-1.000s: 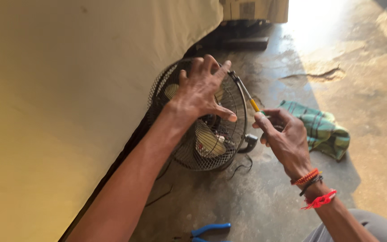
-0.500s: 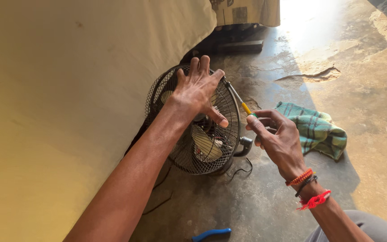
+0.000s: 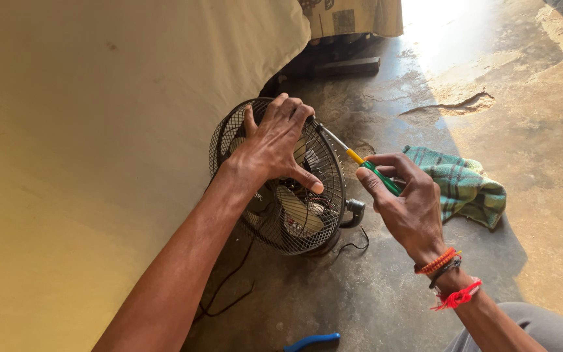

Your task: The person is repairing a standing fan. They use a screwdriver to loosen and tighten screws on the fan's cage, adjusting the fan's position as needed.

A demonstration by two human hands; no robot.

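While blue-handled pliers (image 3: 312, 339) are left at the bottom edge, a green-handled screwdriver (image 3: 360, 160) is gripped in the right hand (image 3: 408, 205), shaft angled up-left toward the fan grille (image 3: 280, 176) at centre, which is pressed flat by the left hand (image 3: 275, 140), fingers spread. A checked cloth (image 3: 464, 186) is seen further right.

No packages, signs or screens show; only a small pale label (image 3: 257, 195) on the black wire fan guard (image 3: 320, 163).
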